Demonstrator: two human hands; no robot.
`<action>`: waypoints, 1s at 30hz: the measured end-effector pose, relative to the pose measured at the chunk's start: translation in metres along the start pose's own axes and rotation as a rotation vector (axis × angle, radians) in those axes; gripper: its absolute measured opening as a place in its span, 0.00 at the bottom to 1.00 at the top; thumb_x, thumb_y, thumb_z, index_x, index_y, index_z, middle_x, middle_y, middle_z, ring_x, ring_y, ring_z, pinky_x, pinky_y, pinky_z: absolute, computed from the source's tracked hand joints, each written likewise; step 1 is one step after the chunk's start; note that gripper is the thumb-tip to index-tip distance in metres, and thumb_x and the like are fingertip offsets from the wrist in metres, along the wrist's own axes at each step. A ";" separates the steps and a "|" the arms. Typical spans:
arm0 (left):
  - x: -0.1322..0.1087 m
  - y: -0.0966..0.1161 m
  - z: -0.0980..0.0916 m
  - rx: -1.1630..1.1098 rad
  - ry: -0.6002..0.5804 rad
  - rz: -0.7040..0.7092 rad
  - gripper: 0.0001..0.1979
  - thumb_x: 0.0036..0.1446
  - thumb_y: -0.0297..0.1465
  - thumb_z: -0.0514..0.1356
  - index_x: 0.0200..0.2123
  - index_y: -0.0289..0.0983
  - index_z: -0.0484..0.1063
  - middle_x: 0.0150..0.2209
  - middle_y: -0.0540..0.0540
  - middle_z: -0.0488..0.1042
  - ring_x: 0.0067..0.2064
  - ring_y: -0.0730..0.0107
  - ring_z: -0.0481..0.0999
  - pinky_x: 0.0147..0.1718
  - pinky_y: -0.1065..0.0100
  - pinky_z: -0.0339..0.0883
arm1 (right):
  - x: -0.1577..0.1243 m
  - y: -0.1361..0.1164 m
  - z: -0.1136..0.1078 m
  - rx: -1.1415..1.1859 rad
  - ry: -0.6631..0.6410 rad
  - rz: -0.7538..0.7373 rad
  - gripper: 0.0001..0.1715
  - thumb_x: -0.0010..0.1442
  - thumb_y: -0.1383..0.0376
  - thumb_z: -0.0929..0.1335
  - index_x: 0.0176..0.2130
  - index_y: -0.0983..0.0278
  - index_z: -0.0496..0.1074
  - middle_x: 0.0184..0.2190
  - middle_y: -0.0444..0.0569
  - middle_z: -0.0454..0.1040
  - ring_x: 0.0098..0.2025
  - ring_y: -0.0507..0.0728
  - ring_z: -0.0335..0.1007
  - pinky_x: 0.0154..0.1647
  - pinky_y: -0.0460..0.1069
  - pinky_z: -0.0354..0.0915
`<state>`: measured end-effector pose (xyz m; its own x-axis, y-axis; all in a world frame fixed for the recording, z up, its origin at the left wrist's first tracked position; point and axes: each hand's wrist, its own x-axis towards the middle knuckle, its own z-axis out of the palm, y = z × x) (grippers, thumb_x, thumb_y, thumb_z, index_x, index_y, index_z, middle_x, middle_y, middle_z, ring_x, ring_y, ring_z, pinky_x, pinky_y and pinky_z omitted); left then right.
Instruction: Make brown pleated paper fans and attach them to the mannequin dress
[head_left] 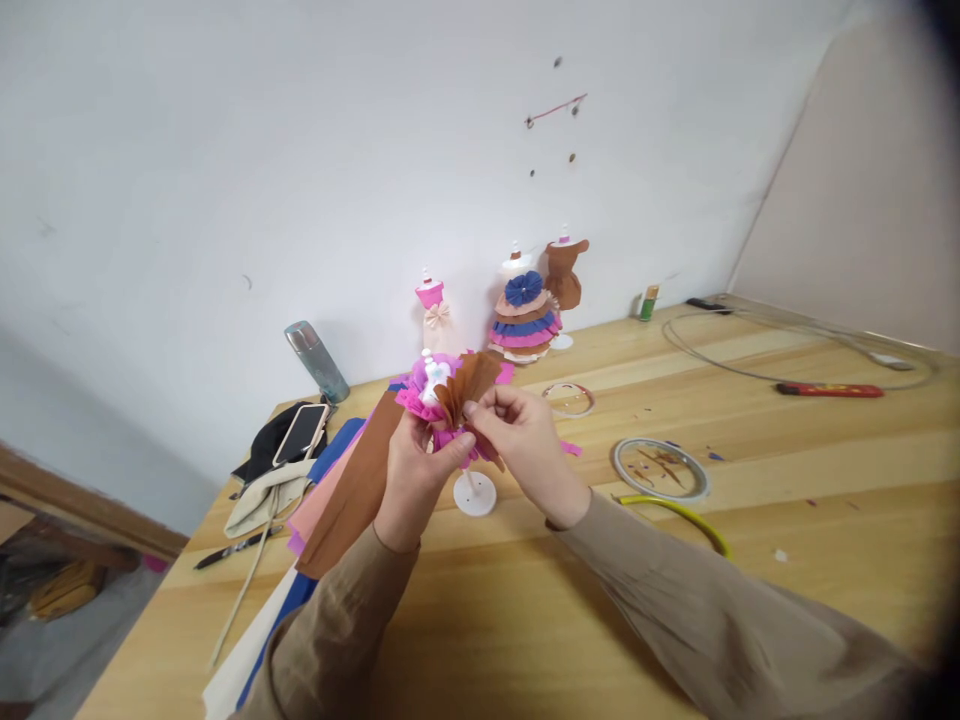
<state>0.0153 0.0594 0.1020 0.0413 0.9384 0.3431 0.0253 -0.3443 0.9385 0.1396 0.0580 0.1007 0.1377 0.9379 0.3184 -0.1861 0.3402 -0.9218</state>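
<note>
A small white dress form stands on a round white base (475,493), dressed in pink and purple crepe paper (420,393). My left hand (421,465) wraps round its lower left side, thumb pressed at the front. With thumb and index finger together, my right hand (517,435) pinches pleated brown paper (469,385) against the front of the form. The brown paper fans upward over the form's right side. Some of the pink paper is hidden behind my fingers.
Behind are dress forms in pink (430,293), layered ruffles (525,325) and brown (564,275). Paper strips (352,480), a phone (301,434) and a flask (316,360) are left; a tape ring (660,470), yellow tool (679,515), red cutter (829,390) and cable (697,355) right.
</note>
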 end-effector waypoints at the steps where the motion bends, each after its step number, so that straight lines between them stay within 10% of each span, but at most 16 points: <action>1: 0.000 0.000 0.001 0.015 -0.005 -0.008 0.22 0.42 0.31 0.70 0.43 0.33 0.72 0.39 0.42 0.78 0.41 0.61 0.78 0.43 0.63 0.72 | -0.001 0.000 0.000 -0.006 0.003 -0.013 0.17 0.51 0.58 0.70 0.20 0.61 0.60 0.13 0.38 0.59 0.16 0.48 0.53 0.16 0.45 0.50; 30: -0.008 -0.007 0.004 0.110 0.028 0.042 0.16 0.47 0.32 0.66 0.40 0.34 0.70 0.32 0.48 0.74 0.34 0.70 0.73 0.36 0.69 0.68 | -0.008 -0.015 -0.002 0.225 0.125 0.064 0.18 0.45 0.62 0.70 0.16 0.62 0.58 0.09 0.36 0.57 0.13 0.45 0.50 0.15 0.44 0.50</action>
<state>0.0186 0.0542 0.0923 0.0171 0.9229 0.3847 0.1336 -0.3834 0.9139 0.1431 0.0454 0.1119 0.2352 0.9472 0.2180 -0.4081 0.2998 -0.8623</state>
